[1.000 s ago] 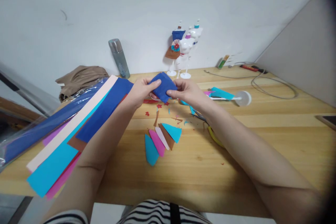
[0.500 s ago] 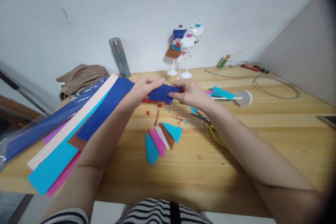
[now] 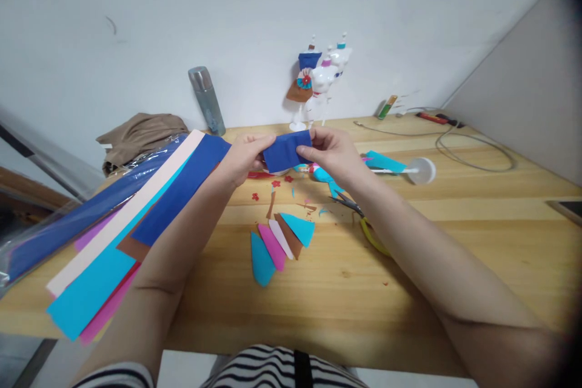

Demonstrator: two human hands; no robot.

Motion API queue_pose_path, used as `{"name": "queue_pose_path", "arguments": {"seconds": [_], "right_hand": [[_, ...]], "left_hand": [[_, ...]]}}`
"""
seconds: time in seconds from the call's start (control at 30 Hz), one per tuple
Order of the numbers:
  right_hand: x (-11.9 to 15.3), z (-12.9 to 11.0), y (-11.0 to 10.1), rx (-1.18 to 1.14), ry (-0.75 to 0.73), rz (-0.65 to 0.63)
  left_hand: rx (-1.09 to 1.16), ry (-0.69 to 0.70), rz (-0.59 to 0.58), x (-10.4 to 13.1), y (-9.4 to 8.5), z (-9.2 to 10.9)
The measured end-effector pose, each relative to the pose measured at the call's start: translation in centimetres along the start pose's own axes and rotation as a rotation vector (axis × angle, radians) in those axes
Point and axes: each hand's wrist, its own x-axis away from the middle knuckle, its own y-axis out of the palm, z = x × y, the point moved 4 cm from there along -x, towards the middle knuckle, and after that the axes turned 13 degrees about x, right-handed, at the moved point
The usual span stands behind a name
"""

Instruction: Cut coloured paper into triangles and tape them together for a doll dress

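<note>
A small folded piece of dark blue fabric or paper (image 3: pixel 287 151) is stretched between my two hands above the table. My left hand (image 3: pixel 248 157) pinches its left end, thumb on top. At the right end, my right hand (image 3: pixel 331 151) grips it between thumb and fingers. On the wood below lie several cut wedges, among them a pink wedge (image 3: pixel 271 245) and a brown wedge (image 3: pixel 290 239). Yellow-handled scissors (image 3: pixel 373 236) rest partly under my right forearm. Beyond my hands, small white mannequins (image 3: pixel 324 79) stand near the wall, one dressed in a blue top and brown skirt (image 3: pixel 300 93).
Long coloured strips (image 3: pixel 97 282) and a plastic-wrapped blue roll (image 3: pixel 91 212) lie at left. A flask (image 3: pixel 208 100) and brown cloth (image 3: pixel 140 136) are behind. A mannequin with a round white base (image 3: pixel 421 171) lies at right, near a grey cable (image 3: pixel 491 167).
The blue piece has been opened out flatter between my hands and lifted slightly. My right fingers have shifted to its upper right corner. The mannequin lying behind my hands shows more.
</note>
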Motion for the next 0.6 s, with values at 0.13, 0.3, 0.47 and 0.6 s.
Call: {"name": "queue_pose_path", "arguments": {"seconds": [0.13,0.3,0.47,0.6], "right_hand": [[0.2,-0.2,-0.4,0.047,-0.003,0.060],[0.7,-1.6,-0.7,0.154,-0.096,0.083],[0.8,-2.3,-0.5,0.250,-0.121,0.071],[1.0,-2.5,-0.7,0.257,-0.165,0.107]], "left_hand": [[0.053,-0.024,0.056,0.0,-0.2,0.1],[0.115,-0.007,0.119,0.1,-0.4,0.6],[0.098,0.023,0.146,0.2,-0.6,0.8],[0.085,0.061,0.148,-0.1,-0.8,0.7]]}}
